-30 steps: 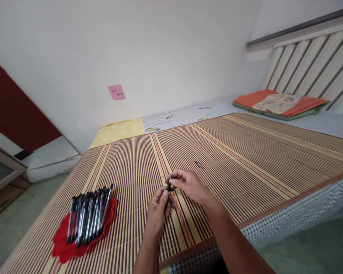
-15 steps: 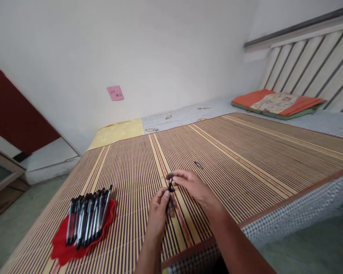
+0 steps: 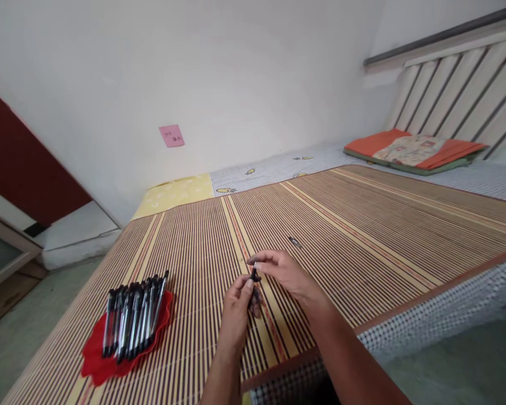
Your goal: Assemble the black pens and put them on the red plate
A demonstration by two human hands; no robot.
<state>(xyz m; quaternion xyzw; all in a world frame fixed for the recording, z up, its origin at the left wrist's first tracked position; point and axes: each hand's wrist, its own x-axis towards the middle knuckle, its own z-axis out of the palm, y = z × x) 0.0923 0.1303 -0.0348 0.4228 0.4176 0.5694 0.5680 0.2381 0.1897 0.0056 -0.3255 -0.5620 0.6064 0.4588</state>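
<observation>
My left hand is closed around a slim black pen, which stands roughly upright above the striped mat. The fingers cover its lower part. From the right, my right hand pinches the pen's upper end between thumb and fingers. Beyond that hand, a small dark piece with a light patch lies on the mat; its kind is too small to tell. Off to the left, several clear-barrelled pens with black caps lie side by side on a red scalloped-edge cloth.
The mat covers a bed-like surface with a checked sheet along its near right side. A folded orange and green cloth rests at the far right, by a white radiator. On the wall is a pink note.
The view has shifted slightly, so everything sits a little differently in the picture. Both hands keep nearly the same hold on the pen.
</observation>
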